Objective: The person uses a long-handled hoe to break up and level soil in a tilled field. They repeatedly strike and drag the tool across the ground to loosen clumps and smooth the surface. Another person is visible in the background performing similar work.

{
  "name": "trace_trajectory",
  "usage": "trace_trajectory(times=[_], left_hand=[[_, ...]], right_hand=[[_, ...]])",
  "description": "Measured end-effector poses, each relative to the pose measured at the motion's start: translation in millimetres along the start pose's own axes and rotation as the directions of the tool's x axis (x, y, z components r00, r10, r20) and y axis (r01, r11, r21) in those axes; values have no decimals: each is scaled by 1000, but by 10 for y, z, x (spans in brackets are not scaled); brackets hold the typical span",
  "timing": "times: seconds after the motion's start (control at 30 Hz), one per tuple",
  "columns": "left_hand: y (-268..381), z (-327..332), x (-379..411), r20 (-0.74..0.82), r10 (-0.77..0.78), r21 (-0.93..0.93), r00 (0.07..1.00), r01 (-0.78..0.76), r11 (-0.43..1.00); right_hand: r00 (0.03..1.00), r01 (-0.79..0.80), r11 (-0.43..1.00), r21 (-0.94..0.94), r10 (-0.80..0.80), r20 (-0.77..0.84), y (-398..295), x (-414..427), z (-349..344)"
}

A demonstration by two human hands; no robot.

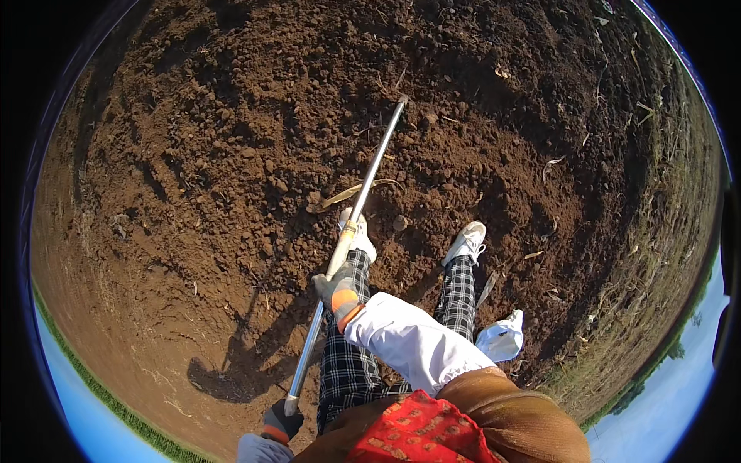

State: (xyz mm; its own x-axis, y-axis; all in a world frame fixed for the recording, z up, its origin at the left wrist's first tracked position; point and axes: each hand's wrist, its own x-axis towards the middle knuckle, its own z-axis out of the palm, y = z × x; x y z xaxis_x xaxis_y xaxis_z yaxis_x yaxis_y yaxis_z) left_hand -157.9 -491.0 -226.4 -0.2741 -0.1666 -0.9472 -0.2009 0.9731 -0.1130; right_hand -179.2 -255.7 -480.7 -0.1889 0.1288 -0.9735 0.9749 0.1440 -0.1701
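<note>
A long-handled soil tool (379, 150) with a shiny metal shaft runs from the bottom left up to the loose soil ahead of my feet. Its far end meets the ground there, and the shape of its head cannot be made out. My right hand (340, 292), in a grey and orange work glove, is wrapped around the middle of the shaft, just below a pale sleeve-like section (341, 250). Lower down, my left hand (282, 421), gloved in dark grey and orange, grips the shaft near its butt end.
Clumpy reddish-brown soil (231, 168) spreads all around. My white shoes (466, 240) stand apart on it. A dry leaf (353, 192) lies under the shaft. Behind my right leg rests a white plastic item (501, 337). Dry plant litter (654, 231) covers the right side.
</note>
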Motion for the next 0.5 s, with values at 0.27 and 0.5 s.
trace_trajectory(times=[0.27,0.5], left_hand=[[-530,413,402,-93,16,-95,996,-25,995],[1591,265,1418,-132,318,-325,939,-344,881]], right_hand=[[990,88,858,505,-18,-142,-116,-316,-184],[891,289,890,351,-117,-439,-893,594,-1966]])
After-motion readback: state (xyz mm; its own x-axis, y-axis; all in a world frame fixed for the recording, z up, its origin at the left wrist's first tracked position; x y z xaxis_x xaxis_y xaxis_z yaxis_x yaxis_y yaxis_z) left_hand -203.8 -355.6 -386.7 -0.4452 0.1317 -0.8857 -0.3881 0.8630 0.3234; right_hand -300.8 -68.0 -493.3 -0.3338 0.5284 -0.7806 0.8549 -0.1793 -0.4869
